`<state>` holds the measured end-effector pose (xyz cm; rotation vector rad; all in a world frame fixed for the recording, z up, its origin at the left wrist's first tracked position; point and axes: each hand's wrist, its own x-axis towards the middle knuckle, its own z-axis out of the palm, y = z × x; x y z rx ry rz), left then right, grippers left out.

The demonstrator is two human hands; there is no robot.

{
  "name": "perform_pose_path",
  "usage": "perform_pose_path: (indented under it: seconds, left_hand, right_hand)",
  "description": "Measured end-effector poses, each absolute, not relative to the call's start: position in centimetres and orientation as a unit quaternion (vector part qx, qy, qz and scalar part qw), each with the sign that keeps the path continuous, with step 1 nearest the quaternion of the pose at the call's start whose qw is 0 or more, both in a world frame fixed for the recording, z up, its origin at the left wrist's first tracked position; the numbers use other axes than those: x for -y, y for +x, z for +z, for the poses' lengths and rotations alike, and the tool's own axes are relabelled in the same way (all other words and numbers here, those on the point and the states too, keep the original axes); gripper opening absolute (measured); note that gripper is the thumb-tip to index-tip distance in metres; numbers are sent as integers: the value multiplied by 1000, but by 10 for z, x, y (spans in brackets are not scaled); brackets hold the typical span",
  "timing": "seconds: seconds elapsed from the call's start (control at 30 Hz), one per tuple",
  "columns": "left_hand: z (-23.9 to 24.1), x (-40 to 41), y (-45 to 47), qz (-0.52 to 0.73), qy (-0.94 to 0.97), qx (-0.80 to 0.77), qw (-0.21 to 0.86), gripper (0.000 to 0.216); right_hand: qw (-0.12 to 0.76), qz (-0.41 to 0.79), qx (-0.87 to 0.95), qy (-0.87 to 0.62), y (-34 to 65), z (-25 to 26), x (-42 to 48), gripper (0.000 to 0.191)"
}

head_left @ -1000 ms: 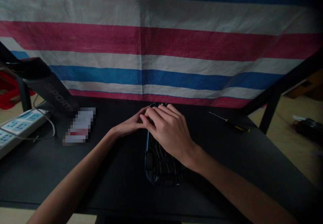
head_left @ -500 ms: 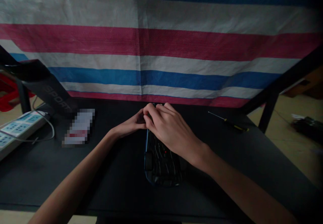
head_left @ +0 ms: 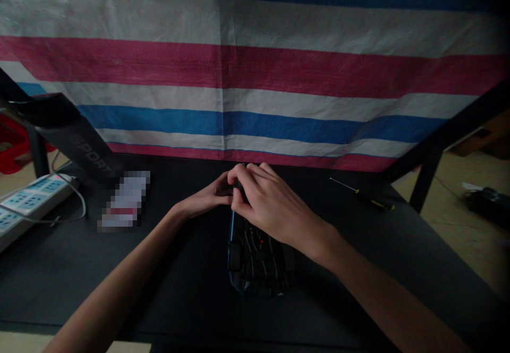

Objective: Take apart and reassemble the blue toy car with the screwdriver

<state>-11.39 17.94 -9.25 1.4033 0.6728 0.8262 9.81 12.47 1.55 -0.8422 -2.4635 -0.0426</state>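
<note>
Right hand (head_left: pixel 274 204) curled over far end of the dark blue-edged plastic device (head_left: pixel 255 260), fingers pinching it. Left hand (head_left: pixel 209 196) half-closed against the same end; its grip cannot be told.

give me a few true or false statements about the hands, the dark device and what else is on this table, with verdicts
1. Both hands meet at the far end of the dark device. True: the left hand and right hand touch there.
2. The screwdriver is in the right hand. False: it lies alone on the table, to the right of the hands.
3. A power strip sits at the table's left edge. True.
4. The backdrop is plain black. False: it is striped white, red and blue.
5. The device stands upright. False: it lies flat on the table.
</note>
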Motion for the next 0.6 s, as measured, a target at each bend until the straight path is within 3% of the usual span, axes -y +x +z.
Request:
perform_pose_path:
  seconds: [0.3, 0.4, 0.6]
  left_hand:
    - [-97, -181, -117, 361, 635, -310, 608, 86]
    - [-96, -181, -117, 358, 641, -312, 603, 78]
    - [-95, -184, -117, 364, 656, -303, 587, 68]
  right_hand:
    - [269, -33, 911, -312, 98, 15, -126, 13]
    - [262, -4, 919, -294, 99, 17, -127, 8]
    - [250, 14, 928, -275, 101, 18, -125, 18]
